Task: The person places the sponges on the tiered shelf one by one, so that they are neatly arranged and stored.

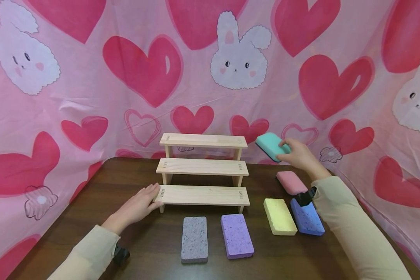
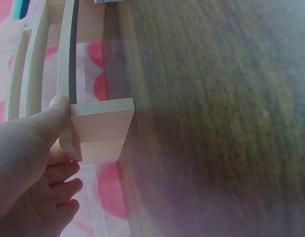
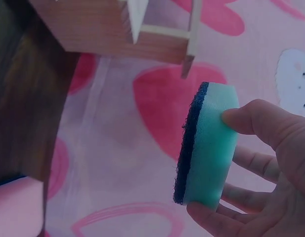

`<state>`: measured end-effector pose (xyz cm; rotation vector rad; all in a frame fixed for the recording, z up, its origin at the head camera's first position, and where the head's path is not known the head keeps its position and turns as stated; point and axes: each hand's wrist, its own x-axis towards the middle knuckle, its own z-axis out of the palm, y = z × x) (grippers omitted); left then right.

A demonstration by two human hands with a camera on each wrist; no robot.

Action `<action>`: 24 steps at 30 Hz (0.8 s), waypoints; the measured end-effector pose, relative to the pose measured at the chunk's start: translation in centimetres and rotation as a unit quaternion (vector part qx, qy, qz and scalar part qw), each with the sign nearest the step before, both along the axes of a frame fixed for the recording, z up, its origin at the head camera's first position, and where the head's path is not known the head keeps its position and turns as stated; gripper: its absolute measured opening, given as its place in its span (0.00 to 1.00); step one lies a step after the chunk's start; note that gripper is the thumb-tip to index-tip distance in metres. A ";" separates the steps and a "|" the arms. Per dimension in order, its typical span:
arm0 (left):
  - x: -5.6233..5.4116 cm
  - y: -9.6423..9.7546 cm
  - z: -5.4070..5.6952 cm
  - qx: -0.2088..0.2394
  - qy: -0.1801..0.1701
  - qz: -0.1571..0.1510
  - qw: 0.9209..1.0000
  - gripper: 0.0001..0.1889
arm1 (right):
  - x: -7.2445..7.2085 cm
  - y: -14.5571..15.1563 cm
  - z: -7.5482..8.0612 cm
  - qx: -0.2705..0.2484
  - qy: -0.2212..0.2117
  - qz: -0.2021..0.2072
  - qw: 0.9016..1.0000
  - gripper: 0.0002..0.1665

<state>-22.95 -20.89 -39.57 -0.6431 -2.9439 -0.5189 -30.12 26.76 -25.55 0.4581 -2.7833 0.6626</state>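
A turquoise sponge (image 1: pixel 270 144) with a dark blue scouring layer is raised off the table, right of the top tier of a three-tier wooden stand (image 1: pixel 202 166). My right hand (image 1: pixel 298 154) pinches it by its edges, and the right wrist view shows the thumb on one side of the sponge (image 3: pixel 211 148) and fingertips at its lower end. The left end of the stand's lowest board (image 2: pixel 67 59) is between the thumb and index finger of my left hand (image 1: pixel 140 203); its other fingers are loosely bent beyond the board.
A grey sponge (image 1: pixel 194 239) and a purple sponge (image 1: pixel 236 235) lie before the stand. To the right are a yellow sponge (image 1: pixel 280 216), a blue sponge (image 1: pixel 306 217) and a pink sponge (image 1: pixel 291 182). Pink fabric (image 1: pixel 196 93) with hearts and rabbits hangs around the brown table (image 1: pixel 126 171).
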 end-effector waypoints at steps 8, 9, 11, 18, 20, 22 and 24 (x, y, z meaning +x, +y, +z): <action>-0.1 0.0 0.1 0.000 -0.007 0.002 1.000 0.34 | -0.5 -2.3 1.5 0.006 0.000 0.022 1.000 0.23; -0.1 0.0 0.1 0.000 -0.007 0.002 1.000 0.34 | -0.6 -2.6 1.6 0.009 0.001 0.024 1.000 0.23; 0.0 0.0 0.2 0.000 -0.007 0.002 1.000 0.34 | -0.8 -3.2 1.7 0.014 0.000 0.027 1.000 0.23; 0.1 0.1 0.4 -0.001 -0.009 0.002 1.000 0.34 | -1.5 -5.4 1.8 0.000 -0.011 0.049 0.999 0.23; 0.1 0.1 0.4 0.000 -0.010 0.003 1.000 0.34 | -1.7 -6.0 1.8 0.000 -0.010 0.055 0.998 0.23; 0.1 0.1 0.4 0.001 -0.010 0.002 1.000 0.34 | -1.9 -6.6 1.8 0.003 -0.004 0.063 0.998 0.23; 0.1 0.1 0.4 0.001 -0.008 0.001 1.000 0.34 | -2.1 -7.1 1.8 0.011 0.005 0.068 0.998 0.23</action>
